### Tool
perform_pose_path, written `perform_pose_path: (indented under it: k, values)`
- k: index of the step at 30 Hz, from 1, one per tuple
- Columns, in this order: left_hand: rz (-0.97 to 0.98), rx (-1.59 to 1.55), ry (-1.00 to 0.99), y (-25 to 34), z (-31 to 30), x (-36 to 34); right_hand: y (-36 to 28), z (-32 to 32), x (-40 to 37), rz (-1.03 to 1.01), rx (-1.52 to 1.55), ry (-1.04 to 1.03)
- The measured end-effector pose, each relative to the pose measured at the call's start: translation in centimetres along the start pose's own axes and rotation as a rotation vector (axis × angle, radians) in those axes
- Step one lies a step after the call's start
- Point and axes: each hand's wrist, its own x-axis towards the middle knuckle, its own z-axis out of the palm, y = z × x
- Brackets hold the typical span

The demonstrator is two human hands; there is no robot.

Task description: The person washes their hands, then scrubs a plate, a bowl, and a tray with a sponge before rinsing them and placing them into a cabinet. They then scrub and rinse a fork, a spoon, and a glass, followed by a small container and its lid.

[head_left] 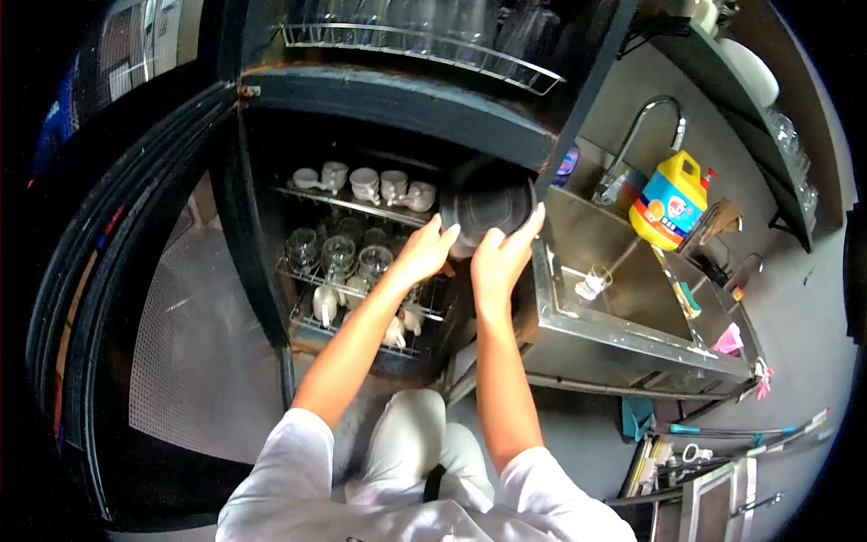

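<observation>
In the head view, my left hand (426, 250) and my right hand (499, 262) grip a black round bowl-like vessel (490, 200) from its near side. Blur and shadow hide whether it is one piece or a stack. It is held at the right side of an open dark cabinet (388, 101). To its left, white cups (365, 182) stand on the upper rack. Beneath them are clear glass mugs (339, 253), and white mugs (325, 305) sit on the lowest rack.
The cabinet door (212, 316) hangs open on the left. At right is a steel sink (614, 327) with a cup (593, 282) inside, a faucet (652, 104) and a yellow detergent jug (669, 203). Glasses stand on a wall shelf (722, 90) above.
</observation>
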Motion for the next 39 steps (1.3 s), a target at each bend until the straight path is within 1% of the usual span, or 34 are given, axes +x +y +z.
perform_pose_path:
  k: [1, 3, 5, 6, 7, 9, 10, 11, 13, 14, 15, 17, 18, 19, 20, 23, 24, 25, 27, 29, 30, 31, 33, 34, 35, 37, 38, 39]
  values:
    - [-0.052, -0.013, 0.002, 0.4, -0.3, -0.8, 0.4, 0.2, 0.1, -0.036, -0.022, 0.015]
    - [-0.137, -0.024, 0.012, 2.1, -0.8, -2.9, 0.2, 0.5, 0.3, -0.001, -0.071, -0.011]
    - [-0.024, 0.07, 0.039, -0.6, -0.3, -2.4, 0.8, 1.7, 0.2, -0.197, -0.173, 0.093]
    - [-0.074, -0.211, -0.05, -1.0, 0.1, -2.1, 0.4, 1.9, -0.1, -0.167, -0.158, 0.053]
    - [-0.14, -0.321, -0.104, -1.5, 0.3, -1.3, -0.1, 2.0, -0.3, -0.167, -0.147, 0.045]
    - [-0.101, -0.4, -0.127, -2.9, 0.9, 0.5, -0.1, 1.8, -0.3, -0.151, -0.131, 0.001]
    - [-0.109, -0.466, -0.179, -3.2, 1.0, 1.5, -0.1, 1.9, -0.2, -0.172, -0.143, -0.009]
    - [-0.144, -0.403, -0.158, -3.7, 1.1, 2.4, -0.2, 2.0, 0.0, -0.191, -0.155, -0.016]
    - [-0.232, -0.524, -0.099, -3.0, 1.1, 3.9, -0.6, 2.3, 0.5, -0.205, -0.149, -0.039]
    - [-0.255, -0.524, -0.028, -2.7, 1.1, 4.3, -0.4, 2.4, 0.8, -0.195, -0.153, -0.049]
    - [-0.25, -0.516, -0.165, -3.3, 0.5, 5.6, -0.2, 2.7, 1.2, -0.183, -0.155, -0.058]
    - [-0.292, -0.423, -0.167, -4.1, -0.1, 7.4, 1.0, 3.4, 1.8, -0.257, -0.193, -0.097]
    - [-0.285, -0.407, -0.264, -4.6, -0.3, 8.3, 1.4, 3.7, 2.0, -0.238, -0.208, -0.113]
    - [-0.3, -0.319, -0.306, -4.3, -0.6, 8.7, 1.5, 4.0, 2.2, -0.224, -0.223, -0.133]
    - [-0.341, -0.293, -0.292, -4.1, -0.4, 9.2, 1.2, 4.1, 2.3, -0.142, -0.239, -0.154]
    - [-0.405, -0.12, -0.278, -2.7, 0.3, 9.7, 2.5, 5.6, 2.2, -0.09, -0.325, -0.13]
    - [-0.423, -0.057, -0.351, -2.8, 0.0, 10.2, 2.3, 5.8, 2.1, -0.038, -0.323, -0.135]
    - [-0.431, 0.043, -0.416, -2.8, 0.0, 10.6, 2.5, 6.0, 2.4, -0.054, -0.343, -0.13]
    - [-0.419, 0.142, -0.439, -3.2, 0.3, 11.6, 3.0, 6.2, 2.8, -0.078, -0.39, -0.121]
    - [-0.436, 0.244, -0.538, -3.4, 0.2, 13.0, 3.4, 6.5, 3.3, -0.049, -0.438, -0.118]
    - [-0.511, 0.126, -0.529, -2.5, 0.1, 12.5, 3.9, 6.9, 3.3, -0.04, -0.457, -0.098]
    - [-0.544, 0.176, -0.566, -2.6, -0.1, 12.9, 4.3, 7.1, 3.5, -0.033, -0.473, -0.078]
    - [-0.524, 0.116, -0.519, -3.2, -0.2, 12.4, 4.6, 7.4, 3.8, -0.009, -0.493, -0.104]
    - [-0.508, 0.111, -0.477, -1.2, -0.5, 11.0, 4.5, 7.6, 4.0, 0.004, -0.49, -0.115]
    - [-0.511, 0.169, -0.457, -0.2, -1.0, 10.3, 4.6, 7.7, 4.0, 0.023, -0.491, -0.124]
    - [-0.397, 0.26, -0.271, -0.2, -1.7, 9.7, 5.8, 8.4, 3.9, 0.035, -0.489, -0.112]
    - [-0.317, 0.203, -0.181, -0.6, -2.0, 9.2, 6.2, 8.6, 3.6, 0.064, -0.469, -0.125]
    - [-0.257, 0.212, -0.184, 0.7, -2.5, 7.9, 6.1, 8.8, 3.3, 0.093, -0.447, -0.14]
